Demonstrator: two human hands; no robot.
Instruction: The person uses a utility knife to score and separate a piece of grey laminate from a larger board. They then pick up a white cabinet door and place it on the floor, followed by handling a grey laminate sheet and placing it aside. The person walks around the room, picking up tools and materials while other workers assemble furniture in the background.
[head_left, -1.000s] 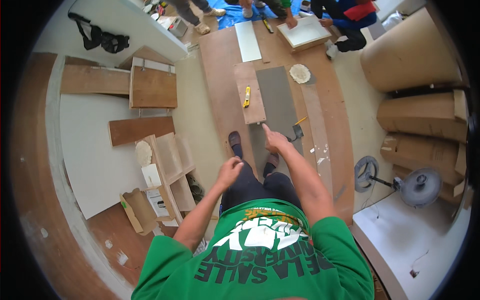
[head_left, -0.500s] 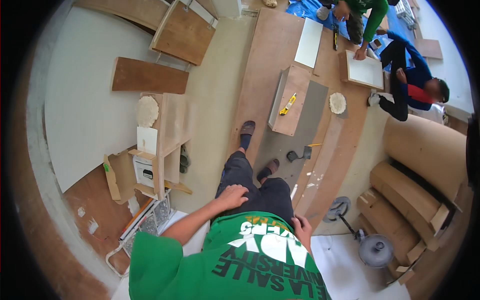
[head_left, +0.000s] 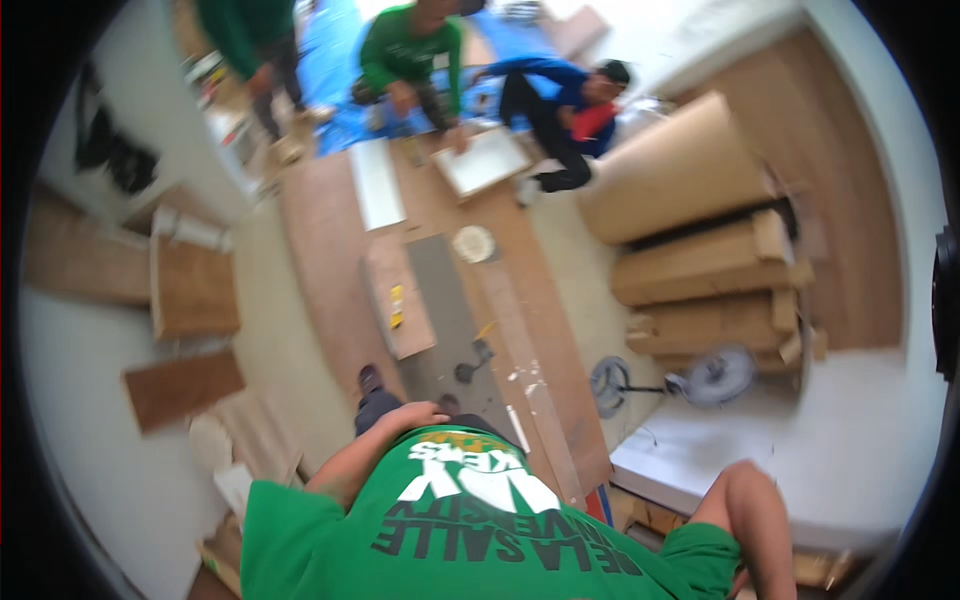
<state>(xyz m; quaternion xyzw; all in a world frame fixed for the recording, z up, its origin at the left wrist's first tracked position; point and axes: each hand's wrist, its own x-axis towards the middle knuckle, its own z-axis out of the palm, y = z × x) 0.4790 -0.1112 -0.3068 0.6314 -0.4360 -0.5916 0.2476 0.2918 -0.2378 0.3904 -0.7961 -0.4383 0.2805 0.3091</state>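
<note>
My left hand (head_left: 422,414) lies flat on my dark shorts at the left thigh, fingers out and holding nothing. At the lower right my right elbow is bent and the forearm drops toward the bottom edge; my right hand is out of view. Ahead of my feet, a long wooden box (head_left: 412,335) rests on a grey strip (head_left: 446,290) over the brown boards. A yellow utility knife (head_left: 397,306) lies on that box, apart from my hands. To its right are a small dark tool (head_left: 481,352) I cannot make out and a round pale disc (head_left: 473,244).
A person in green (head_left: 412,48) touches a white-bottomed drawer (head_left: 484,168); a person in blue (head_left: 560,95) sits beside it. Another stands far left. A white panel (head_left: 377,190) lies near the drawer. Cardboard boxes (head_left: 700,262) and a fan (head_left: 720,376) are at right, wood panels (head_left: 195,285) left.
My view has swung right, showing more of the right wall and blurring. My right hand has left my hip and gone out of view, its elbow raised outward. My left hand stays on my thigh.
</note>
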